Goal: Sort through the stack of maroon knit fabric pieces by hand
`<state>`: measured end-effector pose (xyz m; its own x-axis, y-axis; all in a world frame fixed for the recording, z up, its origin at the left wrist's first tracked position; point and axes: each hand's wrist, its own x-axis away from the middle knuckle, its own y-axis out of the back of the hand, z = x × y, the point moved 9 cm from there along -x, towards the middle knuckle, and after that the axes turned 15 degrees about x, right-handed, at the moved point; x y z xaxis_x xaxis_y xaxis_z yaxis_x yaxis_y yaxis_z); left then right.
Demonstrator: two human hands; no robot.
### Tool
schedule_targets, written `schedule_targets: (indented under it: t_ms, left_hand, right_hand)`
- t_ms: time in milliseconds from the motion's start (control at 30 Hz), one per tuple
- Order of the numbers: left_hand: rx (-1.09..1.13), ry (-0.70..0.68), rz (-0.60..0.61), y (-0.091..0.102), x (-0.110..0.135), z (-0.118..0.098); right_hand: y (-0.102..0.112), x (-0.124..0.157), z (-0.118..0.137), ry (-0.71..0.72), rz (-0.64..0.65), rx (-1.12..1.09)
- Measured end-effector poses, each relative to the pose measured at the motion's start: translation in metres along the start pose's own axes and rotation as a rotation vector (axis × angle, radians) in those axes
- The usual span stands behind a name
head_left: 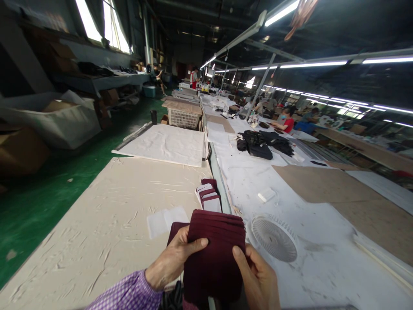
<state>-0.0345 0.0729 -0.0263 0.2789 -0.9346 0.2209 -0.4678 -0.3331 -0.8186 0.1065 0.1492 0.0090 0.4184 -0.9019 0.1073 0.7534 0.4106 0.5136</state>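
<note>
A stack of maroon fabric pieces (214, 258) is held up in front of me, its top edges fanned into several layers. My left hand (176, 254) grips its left side, thumb pressed flat on the front. On the right side, my right hand (256, 273) is closed around the edge with its thumb on the front. Another maroon piece (176, 230) shows partly behind my left hand. Just beyond the stack, several maroon and white pieces (209, 196) lie overlapped on the beige table. Two thin white sheets (166, 219) rest left of them.
A round white fan (274, 239) lies on the white table at right, near a small white block (266, 195). Black fabric items (258, 144) are piled farther back. A white-covered board (167, 142) and a plastic crate (183, 118) stand ahead. Other people work in the distance.
</note>
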Motion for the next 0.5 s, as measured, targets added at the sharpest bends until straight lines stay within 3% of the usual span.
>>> schedule_targets:
  t_ms: [300,500]
  left_hand:
    - [0.039,0.007,-0.014,0.0015,0.0018,0.0019]
    - [0.005,0.051,0.035,0.0013,0.0023,0.0025]
  right_hand:
    - [0.0011,0.0036,0.0014,0.031,-0.054,0.048]
    - [0.0043,0.0039,0.0028,-0.044,-0.07,-0.266]
